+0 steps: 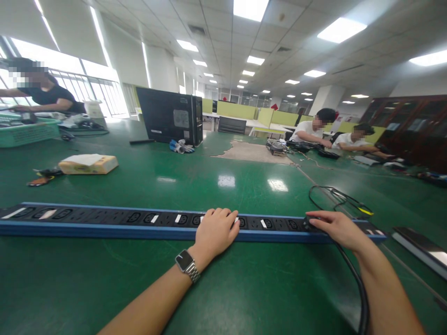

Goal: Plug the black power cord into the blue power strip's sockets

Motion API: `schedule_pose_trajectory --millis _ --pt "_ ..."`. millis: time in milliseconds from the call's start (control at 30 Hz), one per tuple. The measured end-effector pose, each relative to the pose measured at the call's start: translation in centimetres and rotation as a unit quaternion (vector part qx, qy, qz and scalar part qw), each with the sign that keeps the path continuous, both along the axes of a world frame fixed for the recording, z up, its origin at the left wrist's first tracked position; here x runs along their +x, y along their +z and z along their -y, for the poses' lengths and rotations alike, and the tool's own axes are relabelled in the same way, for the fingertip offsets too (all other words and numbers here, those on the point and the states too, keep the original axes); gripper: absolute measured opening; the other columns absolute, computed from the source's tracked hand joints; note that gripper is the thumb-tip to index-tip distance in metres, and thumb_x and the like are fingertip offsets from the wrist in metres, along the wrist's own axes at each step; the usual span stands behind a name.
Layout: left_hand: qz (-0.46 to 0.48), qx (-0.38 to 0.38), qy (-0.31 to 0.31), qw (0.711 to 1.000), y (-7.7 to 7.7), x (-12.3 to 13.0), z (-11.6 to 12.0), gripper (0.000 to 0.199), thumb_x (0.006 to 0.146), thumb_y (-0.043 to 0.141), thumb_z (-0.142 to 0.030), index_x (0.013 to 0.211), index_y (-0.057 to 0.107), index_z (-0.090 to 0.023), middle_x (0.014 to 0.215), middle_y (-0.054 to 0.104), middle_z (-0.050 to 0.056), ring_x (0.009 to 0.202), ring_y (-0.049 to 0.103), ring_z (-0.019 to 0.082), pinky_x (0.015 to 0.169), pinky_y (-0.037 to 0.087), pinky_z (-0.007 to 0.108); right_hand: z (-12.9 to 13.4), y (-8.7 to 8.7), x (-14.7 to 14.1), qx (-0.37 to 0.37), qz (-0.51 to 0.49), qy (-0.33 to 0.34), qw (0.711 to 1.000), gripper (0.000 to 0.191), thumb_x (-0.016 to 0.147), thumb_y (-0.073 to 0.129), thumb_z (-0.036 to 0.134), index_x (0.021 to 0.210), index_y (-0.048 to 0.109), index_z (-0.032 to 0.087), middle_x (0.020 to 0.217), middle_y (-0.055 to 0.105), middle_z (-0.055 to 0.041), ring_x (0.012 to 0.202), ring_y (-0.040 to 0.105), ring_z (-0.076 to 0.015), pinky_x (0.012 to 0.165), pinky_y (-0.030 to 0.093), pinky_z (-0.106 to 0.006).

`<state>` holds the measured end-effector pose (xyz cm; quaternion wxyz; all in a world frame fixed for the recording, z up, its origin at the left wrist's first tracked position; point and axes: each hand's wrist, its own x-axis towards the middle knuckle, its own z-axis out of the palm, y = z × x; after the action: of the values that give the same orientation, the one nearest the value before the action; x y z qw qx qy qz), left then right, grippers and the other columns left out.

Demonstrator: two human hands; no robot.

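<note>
A long power strip [104, 229] with blue sides and a black socket face lies across the green table in front of me. My left hand [214, 231], wearing a wristwatch [185, 261], lies over its middle with the fingers bent across the strip. Toward the right end, my right hand [337, 228] pinches a black plug [308, 224] between thumb and fingers. The plug is at a socket of the strip; how deep it sits I cannot tell. Its thick black power cord [356, 270] runs down under my right forearm. White labels mark several sockets.
Beyond the strip are a tissue pack [89, 164], a black computer tower [171, 116], blue-grey gloves [181, 146] and a coiled cable [335, 195]. A dark flat device [422, 251] lies at right. A green basket [30, 132] stands at left. Other people work at the far sides.
</note>
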<state>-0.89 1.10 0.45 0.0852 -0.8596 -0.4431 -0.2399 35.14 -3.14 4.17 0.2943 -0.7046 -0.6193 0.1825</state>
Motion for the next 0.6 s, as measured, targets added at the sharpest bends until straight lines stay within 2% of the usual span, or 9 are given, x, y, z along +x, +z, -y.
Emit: schedule_pose_trajectory --millis 300,467,600 --pt "0.004 -0.005 -0.002 1.0 0.1 0.0 -0.1 0.034 0.095 0.041 -0.034 0.116 0.064 -0.02 0.101 0.069 0.007 0.096 0.061 0.023 0.086 0.041 0.039 -0.2 -1.2 -1.0 0.031 0.026 -0.023 0.999 0.043 0.07 0.059 0.047 0.097 0.077 0.018 0.079 0.073 -0.0057 0.074 0.063 -0.0217 0.067 0.046 -0.031" --pt "-0.002 -0.006 -0.001 1.0 0.2 0.0 -0.1 0.034 0.096 0.04 -0.033 0.117 0.064 -0.02 0.101 0.069 0.007 0.097 0.061 0.023 0.087 0.041 0.039 0.1 -1.7 -1.5 0.051 0.041 -0.048 0.997 0.047 0.07 0.057 0.05 0.098 0.076 0.017 0.065 0.065 -0.0031 0.061 0.056 -0.0185 0.058 0.041 -0.03" --pt "-0.002 -0.006 0.0 1.0 0.2 0.0 -0.1 0.034 0.096 0.04 -0.034 0.117 0.064 -0.02 0.102 0.069 0.007 0.097 0.06 0.023 0.087 0.041 0.039 0.0 -2.0 -1.6 0.059 0.032 -0.05 0.997 0.046 0.07 0.057 0.049 0.097 0.075 0.017 0.062 0.061 -0.0019 0.059 0.054 -0.0176 0.057 0.04 -0.029"
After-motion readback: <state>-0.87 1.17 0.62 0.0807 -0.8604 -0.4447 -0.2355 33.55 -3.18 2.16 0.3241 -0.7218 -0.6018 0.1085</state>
